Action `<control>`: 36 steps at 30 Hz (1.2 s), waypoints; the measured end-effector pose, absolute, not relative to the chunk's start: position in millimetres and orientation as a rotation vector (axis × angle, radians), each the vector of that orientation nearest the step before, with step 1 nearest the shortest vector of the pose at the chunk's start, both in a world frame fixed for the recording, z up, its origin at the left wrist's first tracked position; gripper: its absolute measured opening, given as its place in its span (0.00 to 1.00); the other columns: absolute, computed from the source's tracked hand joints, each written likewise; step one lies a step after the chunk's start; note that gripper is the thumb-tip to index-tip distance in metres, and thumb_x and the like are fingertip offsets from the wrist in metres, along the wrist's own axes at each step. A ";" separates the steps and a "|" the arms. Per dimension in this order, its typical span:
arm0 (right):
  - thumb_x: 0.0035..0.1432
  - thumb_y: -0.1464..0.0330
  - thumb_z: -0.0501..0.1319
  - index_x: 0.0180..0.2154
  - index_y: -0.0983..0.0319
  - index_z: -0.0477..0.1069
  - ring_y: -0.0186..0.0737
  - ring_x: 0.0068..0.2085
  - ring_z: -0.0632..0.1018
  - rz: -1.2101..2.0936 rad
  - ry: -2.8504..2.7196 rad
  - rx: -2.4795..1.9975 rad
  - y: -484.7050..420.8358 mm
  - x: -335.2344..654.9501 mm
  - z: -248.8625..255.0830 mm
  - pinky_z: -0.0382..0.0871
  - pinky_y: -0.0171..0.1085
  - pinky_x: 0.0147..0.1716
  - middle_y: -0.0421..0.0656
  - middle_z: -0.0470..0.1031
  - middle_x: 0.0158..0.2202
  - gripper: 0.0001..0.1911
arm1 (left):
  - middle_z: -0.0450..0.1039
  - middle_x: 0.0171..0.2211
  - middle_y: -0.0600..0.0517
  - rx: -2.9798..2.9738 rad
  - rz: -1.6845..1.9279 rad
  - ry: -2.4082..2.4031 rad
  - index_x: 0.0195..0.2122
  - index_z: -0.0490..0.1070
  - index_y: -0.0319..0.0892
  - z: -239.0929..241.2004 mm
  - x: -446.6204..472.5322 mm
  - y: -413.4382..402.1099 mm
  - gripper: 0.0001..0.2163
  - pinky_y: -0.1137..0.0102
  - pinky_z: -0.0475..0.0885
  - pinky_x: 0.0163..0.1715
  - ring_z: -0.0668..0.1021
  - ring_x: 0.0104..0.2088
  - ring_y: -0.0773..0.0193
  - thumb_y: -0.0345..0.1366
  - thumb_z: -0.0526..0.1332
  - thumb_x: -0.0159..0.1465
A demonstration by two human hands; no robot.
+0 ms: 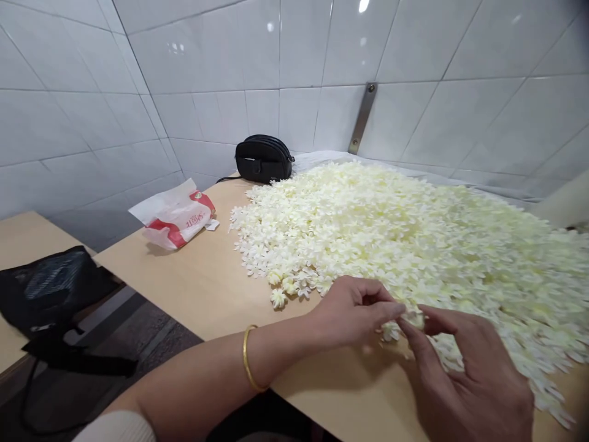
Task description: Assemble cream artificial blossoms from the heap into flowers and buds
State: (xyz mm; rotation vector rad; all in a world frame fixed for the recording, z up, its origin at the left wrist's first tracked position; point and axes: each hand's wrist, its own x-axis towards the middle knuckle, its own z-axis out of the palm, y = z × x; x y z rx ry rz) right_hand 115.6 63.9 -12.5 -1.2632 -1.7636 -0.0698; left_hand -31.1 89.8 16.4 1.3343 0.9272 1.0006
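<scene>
A big heap of small cream-white artificial flowers (414, 233) covers most of the light wooden table (193, 288). At the heap's near edge, my left hand (354, 310) and my right hand (464, 374) meet, both pinching one small cream flower (414, 318) between fingertips. A gold bangle (248, 359) sits on my left wrist. A few finished-looking flower clusters (288, 287) lie just left of my left hand.
A black pouch (263, 158) stands at the back by the tiled wall. A red-and-white tissue pack (177, 215) lies left of the heap. A black mesh bag (50, 285) rests on a second table at the left, across a gap.
</scene>
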 end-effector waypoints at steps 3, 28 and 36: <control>0.54 0.62 0.56 0.38 0.62 0.65 0.44 0.38 0.72 -0.099 -1.719 -1.269 63.4 117.5 -13.7 0.63 0.39 0.37 0.47 0.68 0.36 0.12 | 0.66 0.24 0.52 1.771 1.201 1.176 0.24 0.69 0.41 24.9 -49.8 74.0 0.09 0.71 0.64 0.32 0.69 0.27 0.66 0.35 0.54 0.59; 0.57 0.66 0.54 0.36 0.62 0.72 0.37 0.32 0.71 0.506 -1.671 -1.166 41.3 115.0 -8.4 0.65 0.37 0.32 0.42 0.71 0.29 0.10 | 0.71 0.27 0.50 1.508 0.962 1.232 0.33 0.71 0.39 11.5 -55.7 26.7 0.11 0.72 0.67 0.28 0.73 0.27 0.65 0.41 0.54 0.60; 0.54 0.70 0.54 0.50 0.65 0.62 0.44 0.42 0.67 0.230 -2.055 -1.251 17.5 99.0 -8.8 0.63 0.44 0.42 0.48 0.68 0.40 0.20 | 0.71 0.22 0.54 1.062 0.927 1.136 0.26 0.68 0.41 -12.6 -49.9 25.9 0.11 0.76 0.66 0.24 0.70 0.23 0.69 0.43 0.62 0.53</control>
